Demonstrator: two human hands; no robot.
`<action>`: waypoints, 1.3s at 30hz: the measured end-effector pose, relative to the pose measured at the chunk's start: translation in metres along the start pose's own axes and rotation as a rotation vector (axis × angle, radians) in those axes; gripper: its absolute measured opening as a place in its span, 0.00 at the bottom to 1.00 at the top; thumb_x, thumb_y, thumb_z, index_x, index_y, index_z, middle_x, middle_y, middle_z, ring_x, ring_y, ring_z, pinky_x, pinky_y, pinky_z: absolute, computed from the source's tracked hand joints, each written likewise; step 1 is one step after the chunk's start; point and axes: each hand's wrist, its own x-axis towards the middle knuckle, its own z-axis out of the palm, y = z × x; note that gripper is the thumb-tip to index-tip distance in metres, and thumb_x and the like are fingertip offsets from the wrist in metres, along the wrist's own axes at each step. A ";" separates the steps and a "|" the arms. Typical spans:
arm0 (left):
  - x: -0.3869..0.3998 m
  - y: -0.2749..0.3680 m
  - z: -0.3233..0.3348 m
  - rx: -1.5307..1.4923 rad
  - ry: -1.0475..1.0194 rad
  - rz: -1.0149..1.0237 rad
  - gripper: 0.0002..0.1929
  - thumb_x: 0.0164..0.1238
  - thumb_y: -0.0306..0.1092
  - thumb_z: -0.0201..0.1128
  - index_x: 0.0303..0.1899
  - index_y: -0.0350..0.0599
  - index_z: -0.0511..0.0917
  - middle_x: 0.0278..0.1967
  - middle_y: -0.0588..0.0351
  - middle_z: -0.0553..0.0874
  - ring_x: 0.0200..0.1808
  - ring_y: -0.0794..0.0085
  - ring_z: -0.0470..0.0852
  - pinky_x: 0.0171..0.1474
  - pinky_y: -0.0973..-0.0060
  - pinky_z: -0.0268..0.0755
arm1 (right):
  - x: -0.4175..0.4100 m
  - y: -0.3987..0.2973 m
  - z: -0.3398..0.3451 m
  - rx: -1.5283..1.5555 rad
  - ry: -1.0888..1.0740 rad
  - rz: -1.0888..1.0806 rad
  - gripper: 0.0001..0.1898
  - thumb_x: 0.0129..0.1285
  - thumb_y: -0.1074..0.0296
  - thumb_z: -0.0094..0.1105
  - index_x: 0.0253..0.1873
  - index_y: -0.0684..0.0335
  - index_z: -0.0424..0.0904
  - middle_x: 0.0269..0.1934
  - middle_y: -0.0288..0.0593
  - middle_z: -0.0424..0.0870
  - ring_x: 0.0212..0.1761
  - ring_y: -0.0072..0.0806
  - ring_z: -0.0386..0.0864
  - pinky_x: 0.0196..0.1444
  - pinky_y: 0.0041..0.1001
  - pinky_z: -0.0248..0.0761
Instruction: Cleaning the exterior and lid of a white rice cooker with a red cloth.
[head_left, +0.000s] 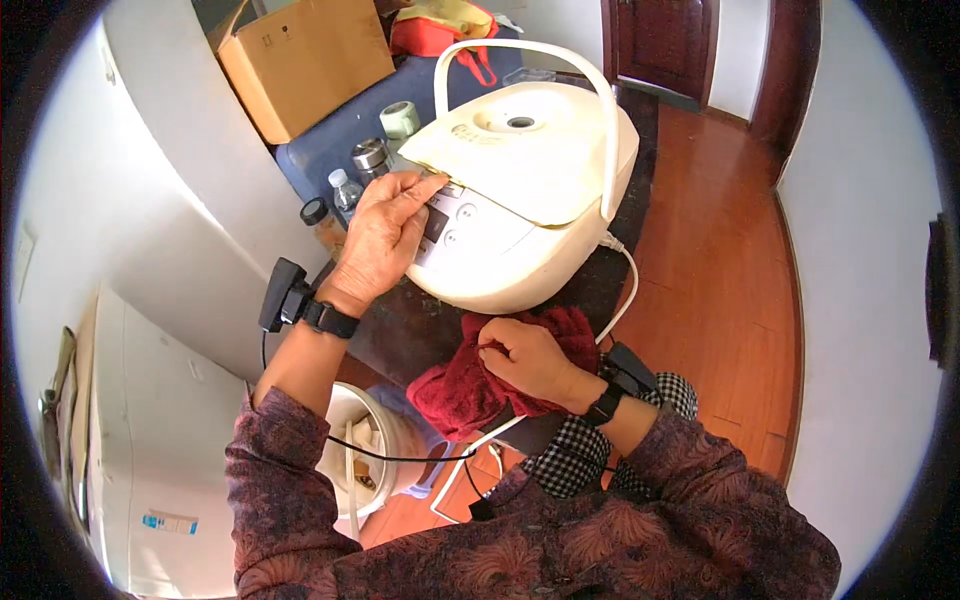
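A cream-white rice cooker (517, 255) stands on a dark table, its lid (517, 157) down and its carrying handle (611, 112) raised. My left hand (390, 225) is at the cooker's front, fingertips at the lid's front edge above the control panel (450, 221). The hand hides part of the panel, and whether anything thin is between its fingers cannot be made out. Below the cooker, a dark red cloth (457, 390) lies bunched at the table's near edge. My right hand (525, 360) rests on this cloth with fingers curled into it.
A white power cord (634, 281) runs from the cooker down past the cloth. A white bucket (386, 427) stands below left. Behind the left hand are a plastic bottle (345, 191), a steel-lidded flask (371, 157), a dark-lidded jar (319, 217), a green mug (400, 118) and a cardboard box (307, 67).
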 end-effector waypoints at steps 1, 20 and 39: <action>0.002 0.000 -0.001 0.029 -0.019 0.015 0.21 0.64 0.21 0.58 0.58 0.47 0.82 0.49 0.47 0.80 0.53 0.53 0.77 0.61 0.63 0.69 | 0.000 0.001 0.000 -0.002 0.004 0.001 0.07 0.63 0.68 0.59 0.42 0.64 0.78 0.38 0.53 0.83 0.41 0.51 0.82 0.44 0.41 0.76; 0.004 -0.005 0.016 -0.513 0.080 -0.192 0.14 0.73 0.27 0.57 0.56 0.39 0.83 0.66 0.49 0.77 0.65 0.60 0.75 0.70 0.68 0.61 | -0.001 0.002 0.001 -0.026 -0.007 0.023 0.08 0.63 0.68 0.59 0.43 0.63 0.77 0.39 0.52 0.83 0.42 0.50 0.82 0.46 0.42 0.76; -0.003 0.011 0.030 -0.531 0.114 -0.205 0.15 0.77 0.27 0.53 0.60 0.39 0.80 0.69 0.55 0.76 0.72 0.70 0.69 0.79 0.61 0.40 | -0.001 0.006 0.004 -0.036 0.037 0.012 0.08 0.62 0.70 0.62 0.44 0.65 0.78 0.37 0.51 0.83 0.39 0.43 0.83 0.43 0.35 0.76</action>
